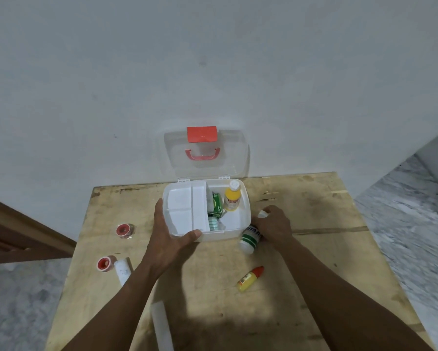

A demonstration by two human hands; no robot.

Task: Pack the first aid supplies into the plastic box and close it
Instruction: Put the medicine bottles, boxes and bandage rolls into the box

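The white plastic box (238, 231) stands open on the wooden table (212, 287), its clear lid (233, 160) with a red latch and handle leaning against the wall. Inside are a white tray insert (185, 211), a green carton (216, 205), a yellow bottle (231, 197) and a pale green strip pack (214, 224). My left hand (169, 231) grips the box's front left corner. My right hand (273, 226) is closed around a white bottle with green bands (249, 239) just right of the box. A small yellow dropper bottle with a red cap (250, 279) lies nearer me.
Two red-cored tape rolls (124, 230) (105, 263) lie at the table's left. A white roll (122, 272) lies beside them and another white roll (162, 325) near the front edge. The wall rises right behind the box; a wooden door (15, 236) is at left.
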